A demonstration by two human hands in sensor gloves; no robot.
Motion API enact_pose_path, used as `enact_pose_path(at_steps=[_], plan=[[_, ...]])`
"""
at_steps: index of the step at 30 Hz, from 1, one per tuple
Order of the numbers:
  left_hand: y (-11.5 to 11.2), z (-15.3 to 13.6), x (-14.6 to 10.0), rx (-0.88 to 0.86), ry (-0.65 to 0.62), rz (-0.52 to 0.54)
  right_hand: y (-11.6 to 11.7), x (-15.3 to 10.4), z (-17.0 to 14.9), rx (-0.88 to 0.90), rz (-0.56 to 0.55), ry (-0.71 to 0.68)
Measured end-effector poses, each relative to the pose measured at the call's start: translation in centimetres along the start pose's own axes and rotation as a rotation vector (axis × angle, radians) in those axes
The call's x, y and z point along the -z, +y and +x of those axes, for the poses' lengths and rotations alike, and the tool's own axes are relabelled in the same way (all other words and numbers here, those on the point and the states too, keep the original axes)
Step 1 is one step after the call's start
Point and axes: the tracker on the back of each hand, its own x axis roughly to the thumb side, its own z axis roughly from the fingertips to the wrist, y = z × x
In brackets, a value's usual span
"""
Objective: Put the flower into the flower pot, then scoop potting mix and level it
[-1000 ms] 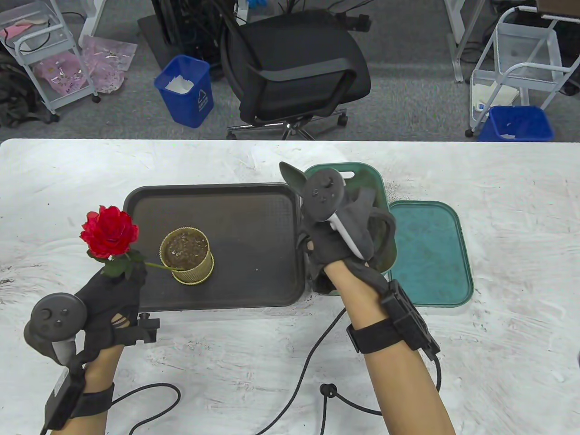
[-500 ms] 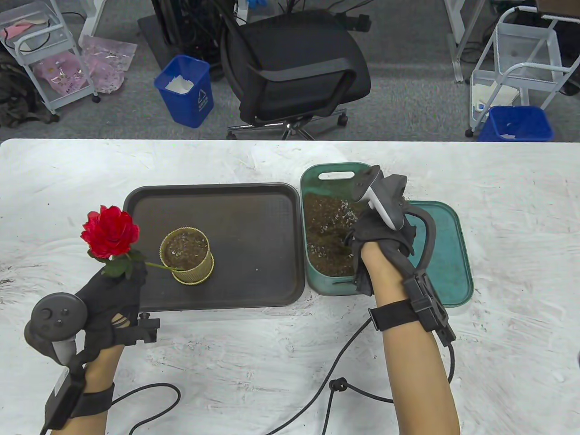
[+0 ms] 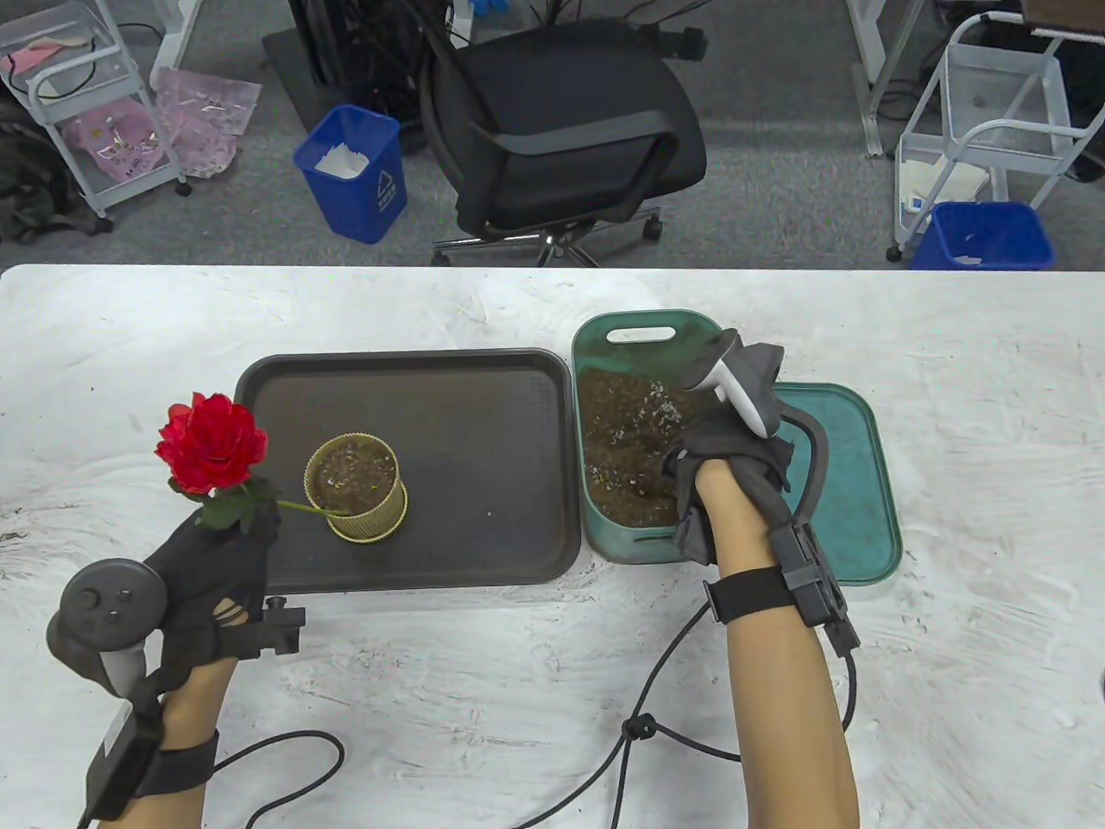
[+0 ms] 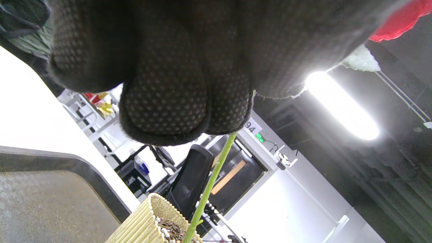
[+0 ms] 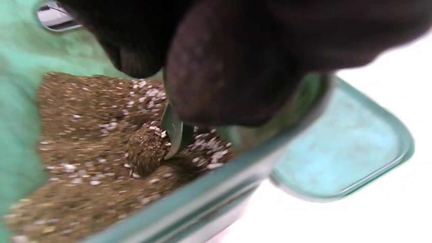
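My left hand (image 3: pixel 231 537) pinches the green stem (image 4: pixel 212 182) of a red rose (image 3: pixel 210 453) just below the bloom. The stem's lower end leans into the ribbed yellow flower pot (image 3: pixel 356 486), which holds some mix and stands on the dark tray (image 3: pixel 483 406). My right hand (image 3: pixel 701 462) is down in the green tub (image 3: pixel 643 326) of potting mix (image 5: pixel 84 135). Its fingers (image 5: pixel 229 67) curl round a small green scoop (image 5: pixel 174 130) whose blade is dug into the mix with a clump against it. The scoop's handle is hidden by the glove.
The tub's teal lid (image 3: pixel 842 492) lies flat just right of the tub. Cables (image 3: pixel 639 730) trail over the white table near its front edge. An office chair (image 3: pixel 561 129) and blue bins (image 3: pixel 354 173) stand on the floor beyond the table.
My right hand moved right from the tub's left edge and dropped into the mix, then settled slightly lower. The left hand, rose and pot have stayed put.
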Motion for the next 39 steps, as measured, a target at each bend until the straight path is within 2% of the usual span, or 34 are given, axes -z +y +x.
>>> enact_pose_path(at_steps=[4,15,18,23,27,31,39], plan=[[0.0,0.0,0.0,0.003,0.001,0.002,0.8,1.1,0.2,0.131,0.084,-0.052],[0.0,0.0,0.0,0.001,0.003,0.002,2.7,3.4,1.3,0.356,0.253,-0.136],[0.0,0.0,0.1,0.002,-0.001,0.000,2.7,3.5,0.8,0.416,0.277,-0.155],[0.0,0.1,0.0,0.003,-0.007,-0.001,2.5,3.1,-1.2,0.615,0.313,-0.180],[-0.1,0.1,0.0,0.002,-0.009,-0.002,2.2,2.3,-2.6,0.764,0.326,-0.211],[0.0,-0.1,0.0,-0.001,0.000,0.000,1.4,1.2,-3.5,0.841,0.287,-0.232],[-0.1,0.0,0.0,-0.004,-0.002,-0.003,0.0,-1.5,-3.7,0.909,0.221,-0.301]])
